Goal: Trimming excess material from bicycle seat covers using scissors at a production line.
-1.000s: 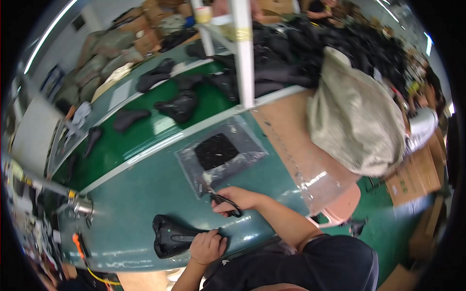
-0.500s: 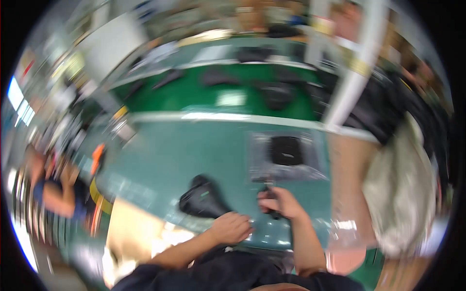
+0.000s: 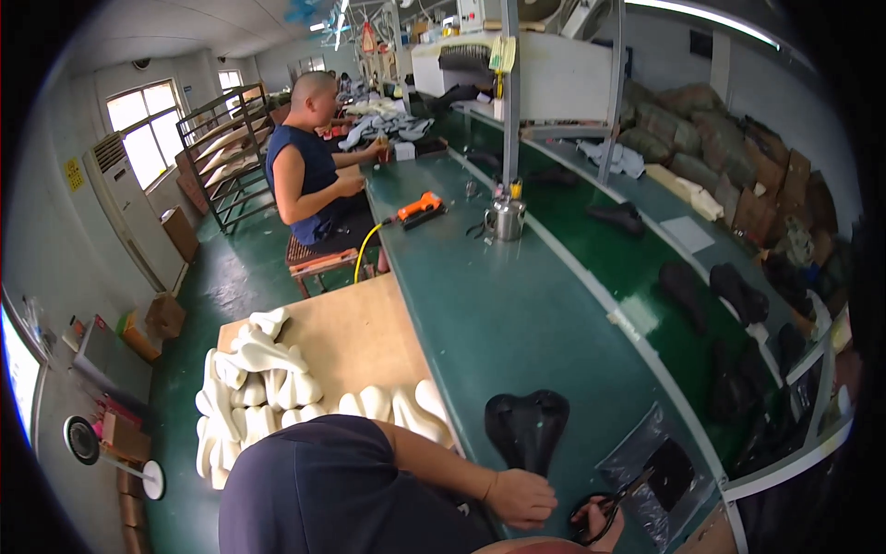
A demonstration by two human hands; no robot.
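1. My left hand (image 3: 521,499) clasps a black bicycle saddle (image 3: 528,427) on the workbench (image 3: 480,319).
2. Apart, my right hand (image 3: 606,530) grips scissors (image 3: 604,507) (tips over a plastic bag (image 3: 620,460)).
3. Best keep scissors off the saddle.

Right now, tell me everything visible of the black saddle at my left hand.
The black saddle looks smooth and slightly shiny, perhaps plastic, with what seems a rim around its broad, two-lobed end. That end points away from you; the body narrows toward your left hand, which covers the tip. It lies on the green tabletop.
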